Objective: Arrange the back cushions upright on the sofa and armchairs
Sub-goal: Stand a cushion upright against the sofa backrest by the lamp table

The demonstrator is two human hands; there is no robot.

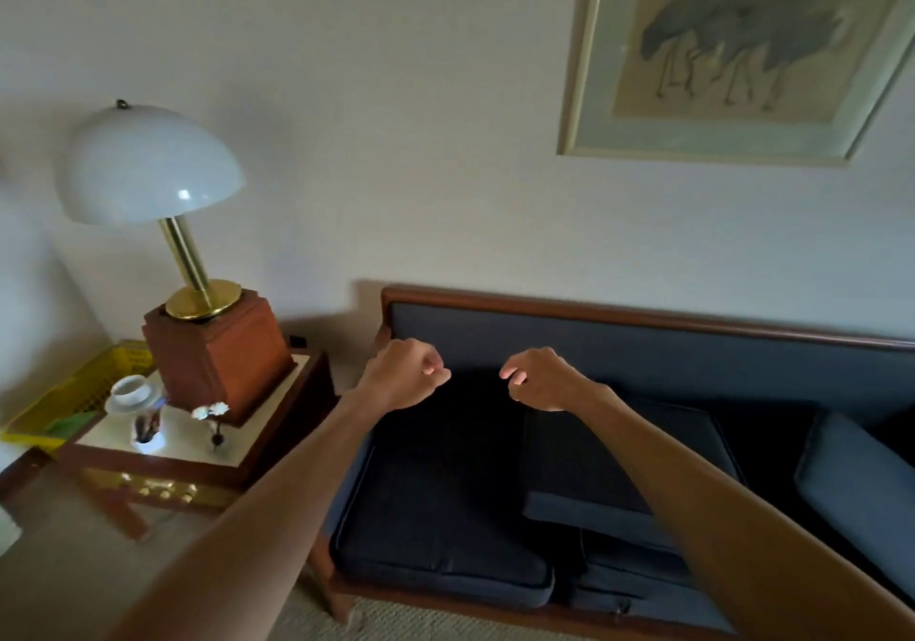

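Both arms extend from the lower edge of the frame toward the centre, over the sofa. The left hand sits just left of centre with its fingers curled into a loose fist that holds nothing. The right hand sits just right of centre, well clear of the left hand, with its fingers likewise curled inward and holding nothing. Neither hand touches a cushion. The sofa occupies the lower right of the frame; its upholstered back panel, edged in dark wood, stands against the wall. One dark back cushion lies flat at centre right, resting across the seat cushion and its neighbour rather than upright against the back panel. A second back cushion lies tilted at the right edge of the frame. At the left of the frame, a wooden counter stands just beside the sofa end. It carries a lamp with a white dome shade and brass stem on a red-brown block base, a white cup on a saucer, a small holder with pens, and a yellow basket at its far left. A framed picture hangs on the wall at upper right.
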